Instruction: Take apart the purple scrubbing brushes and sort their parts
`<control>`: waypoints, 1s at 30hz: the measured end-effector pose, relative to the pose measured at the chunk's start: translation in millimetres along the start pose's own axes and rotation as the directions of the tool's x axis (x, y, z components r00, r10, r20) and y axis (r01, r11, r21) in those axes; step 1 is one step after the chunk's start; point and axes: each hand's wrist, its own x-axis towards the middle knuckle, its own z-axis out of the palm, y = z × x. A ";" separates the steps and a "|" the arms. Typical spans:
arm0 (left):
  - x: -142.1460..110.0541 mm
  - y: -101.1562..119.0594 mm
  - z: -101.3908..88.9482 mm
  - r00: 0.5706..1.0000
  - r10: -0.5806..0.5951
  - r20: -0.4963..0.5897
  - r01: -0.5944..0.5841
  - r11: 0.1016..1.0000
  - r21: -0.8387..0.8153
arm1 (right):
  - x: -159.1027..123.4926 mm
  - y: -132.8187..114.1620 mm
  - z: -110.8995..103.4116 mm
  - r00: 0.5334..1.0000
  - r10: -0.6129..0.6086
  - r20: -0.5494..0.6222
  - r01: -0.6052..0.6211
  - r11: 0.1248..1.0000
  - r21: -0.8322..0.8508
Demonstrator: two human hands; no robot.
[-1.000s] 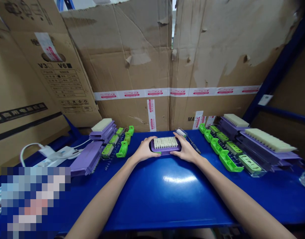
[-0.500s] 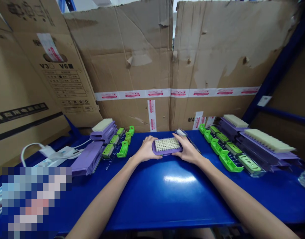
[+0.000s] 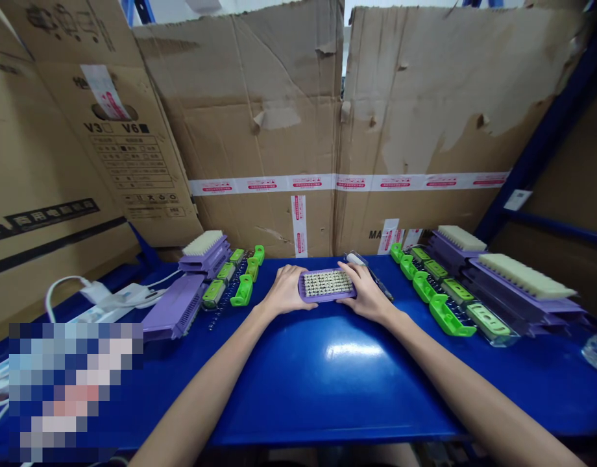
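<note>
Both of my hands hold a purple scrub brush by its two short ends, with its cream bristle tufts facing me. My left hand is closed round the left end, the thumb along the lower edge. Closed round the right end is my right hand, its fingers over the top corner and the thumb below. The underside of the brush is hidden. Behind my right hand lies a slim tool with a pale part, half covered.
On the left stand purple brush parts, green-topped pieces, springs and bright green clips. Similar rows fill the right, with green clips and bristle blocks. A white power strip lies far left. Cardboard walls the back.
The brush has tilted slightly, so its bristle face turns more towards me. Both hands keep hold of its ends in nearly the same place.
</note>
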 end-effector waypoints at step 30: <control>-11.4 -36.4 9.2 0.968 -0.250 0.034 0.251 0.966 -0.067 | -6.2 17.7 2.2 0.945 0.323 0.052 -0.327 0.932 0.158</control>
